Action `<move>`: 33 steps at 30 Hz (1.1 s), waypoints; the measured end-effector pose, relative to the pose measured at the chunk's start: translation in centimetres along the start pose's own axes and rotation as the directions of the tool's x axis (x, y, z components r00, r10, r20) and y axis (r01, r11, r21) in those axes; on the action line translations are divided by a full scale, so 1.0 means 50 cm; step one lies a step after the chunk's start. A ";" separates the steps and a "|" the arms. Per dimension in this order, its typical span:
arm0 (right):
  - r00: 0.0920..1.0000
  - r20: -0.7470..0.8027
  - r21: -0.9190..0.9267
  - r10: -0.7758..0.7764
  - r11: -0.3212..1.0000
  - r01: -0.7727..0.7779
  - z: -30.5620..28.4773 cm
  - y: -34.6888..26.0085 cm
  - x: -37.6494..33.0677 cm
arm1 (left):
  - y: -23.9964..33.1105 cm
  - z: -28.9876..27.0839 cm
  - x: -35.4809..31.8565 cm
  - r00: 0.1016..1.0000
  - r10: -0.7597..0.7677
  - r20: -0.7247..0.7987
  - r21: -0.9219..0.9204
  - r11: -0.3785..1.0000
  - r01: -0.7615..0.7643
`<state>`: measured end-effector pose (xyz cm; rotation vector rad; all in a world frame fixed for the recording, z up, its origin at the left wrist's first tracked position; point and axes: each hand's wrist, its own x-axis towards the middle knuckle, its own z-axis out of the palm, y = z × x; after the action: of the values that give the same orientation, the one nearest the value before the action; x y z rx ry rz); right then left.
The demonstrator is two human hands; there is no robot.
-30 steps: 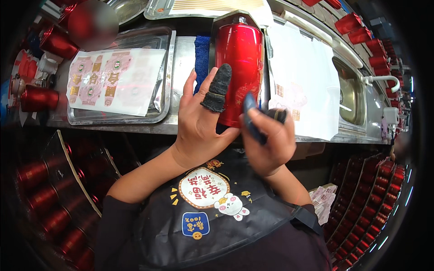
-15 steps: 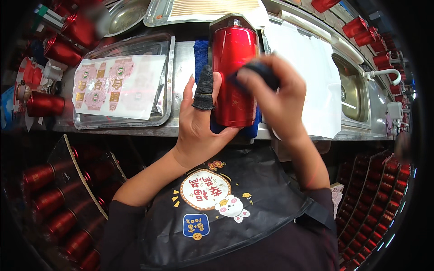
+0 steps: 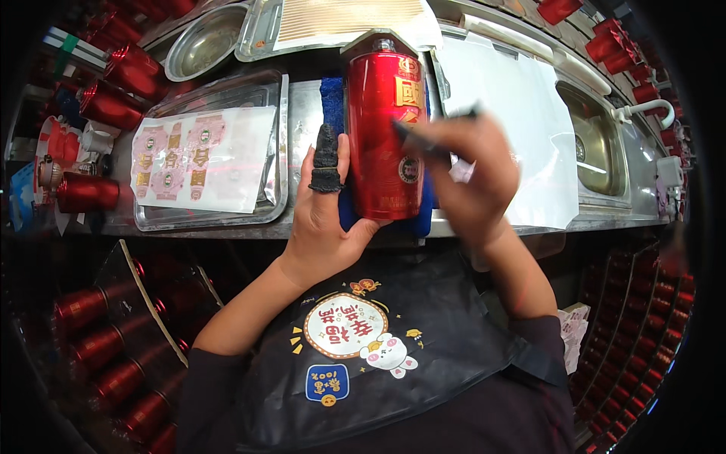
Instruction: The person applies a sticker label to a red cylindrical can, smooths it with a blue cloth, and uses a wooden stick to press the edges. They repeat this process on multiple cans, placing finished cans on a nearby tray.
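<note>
A glossy red bottle (image 3: pixel 374 144) with gold characters and a round dark emblem lies with its neck pointing away, over a blue towel (image 3: pixel 331 106). My left hand (image 3: pixel 321 219) braces its lower left side, with the thumb along the base and the fingers pointing up beside it. One finger wears a black fabric sleeve (image 3: pixel 326 159) held by a thin band. At the bottle's right side, my right hand (image 3: pixel 476 170) is closed round a dark flat pad (image 3: pixel 423 142). Motion blurs that hand, so the pad's exact kind is unclear.
On the left, a clear tray (image 3: pixel 281 151) bears a printed decal sheet (image 3: pixel 234 170). A metal bowl (image 3: pixel 204 45) and another tray (image 3: pixel 253 34) stand behind. White paper (image 3: pixel 522 136) lies on the right, beside a sink (image 3: pixel 605 163). Red bottles (image 3: pixel 635 340) fill racks on both sides below.
The bottle has turned, bringing gold characters and the round emblem into view. My right hand has moved slightly right and down with the dark pad. My left hand stays at the bottle's side.
</note>
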<state>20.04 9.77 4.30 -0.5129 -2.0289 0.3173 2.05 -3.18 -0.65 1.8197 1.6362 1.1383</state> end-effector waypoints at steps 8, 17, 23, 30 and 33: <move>0.903 0.023 0.331 0.430 0.849 -0.412 -0.004 -0.041 -0.030 | -0.018 -0.016 0.013 0.993 0.091 0.080 0.204 0.973 -0.105; 0.753 0.133 0.433 0.645 0.645 -0.630 -0.039 -0.097 -0.079 | -0.003 0.006 0.006 0.998 0.054 0.014 0.193 0.980 -0.056; 0.769 0.062 0.384 0.636 0.696 -0.606 0.014 -0.118 -0.098 | 0.009 0.010 0.023 0.998 0.059 0.005 0.180 0.982 -0.059; 0.534 0.030 0.576 0.845 0.422 -0.700 -0.031 -0.094 -0.116 | 0.005 0.017 0.012 1.000 -0.012 -0.013 0.058 0.998 0.013; 0.716 -0.041 0.532 0.697 0.622 -0.575 0.009 -0.111 -0.086 | 0.005 0.012 0.017 0.999 -0.045 0.004 0.045 0.998 0.045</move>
<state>20.24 2.82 3.14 -0.9007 -1.3691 1.1227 2.64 -2.28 -0.55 1.8020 1.7039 1.0856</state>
